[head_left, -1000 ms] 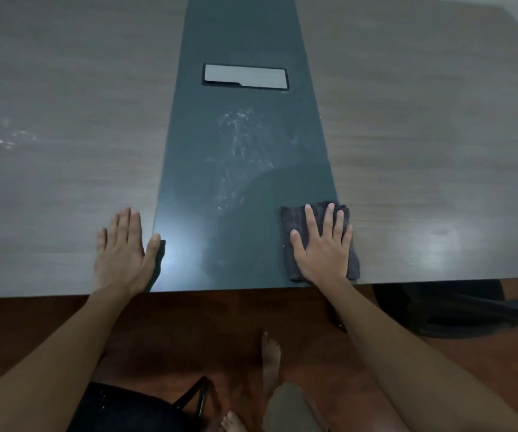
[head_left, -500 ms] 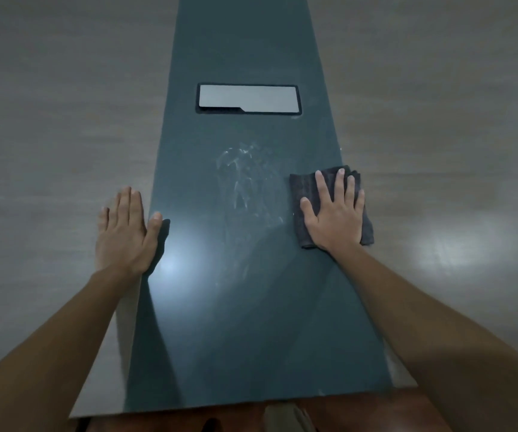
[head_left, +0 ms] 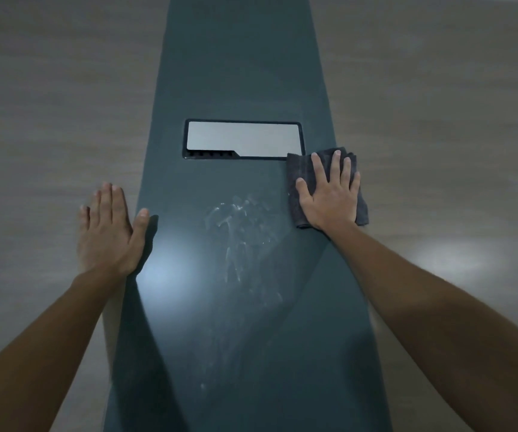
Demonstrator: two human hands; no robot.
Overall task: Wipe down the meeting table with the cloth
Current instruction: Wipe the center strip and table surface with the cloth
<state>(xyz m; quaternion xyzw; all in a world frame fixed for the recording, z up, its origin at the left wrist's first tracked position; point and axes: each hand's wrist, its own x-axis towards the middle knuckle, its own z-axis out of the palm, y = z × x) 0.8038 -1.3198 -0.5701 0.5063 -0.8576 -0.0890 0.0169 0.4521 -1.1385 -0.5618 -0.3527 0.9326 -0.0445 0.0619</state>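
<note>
Cloth, dark grey, folded terry fabric [head_left: 295,182]: lies flat on the counter under the right hand [head_left: 329,198], its edges showing past the fingertips, past the thumb side and past the little-finger side. Its far left corner touches or just overlaps the near right corner of the cable hatch; which of the two cannot be told.

Right hand: palm down, fingers spread and straight, pressing the cloth to the surface. The grip is flat and wide open, not curled around the fabric; it holds the cloth by pressure only.

Left hand [head_left: 108,232]: palm down, fingers together and extended, thumb out to the side. The grip is flat and open, with nothing in it. It rests on the wood-grain part of the counter, thumb tip reaching onto the dark strip.

Counter, wide grey-brown wood-grain top [head_left: 48,135]: fills the view on both sides of the hands.

Centre strip, dark blue-grey glossy panel [head_left: 239,73]: runs away from the person between the two hands.

Cable hatch, rectangular pale grey lid in a black frame [head_left: 243,138]: set in the strip, beyond both hands, just left of the right fingertips.

Smear, whitish streaks [head_left: 239,232]: on the strip between the hands, just left of the right wrist.
</note>
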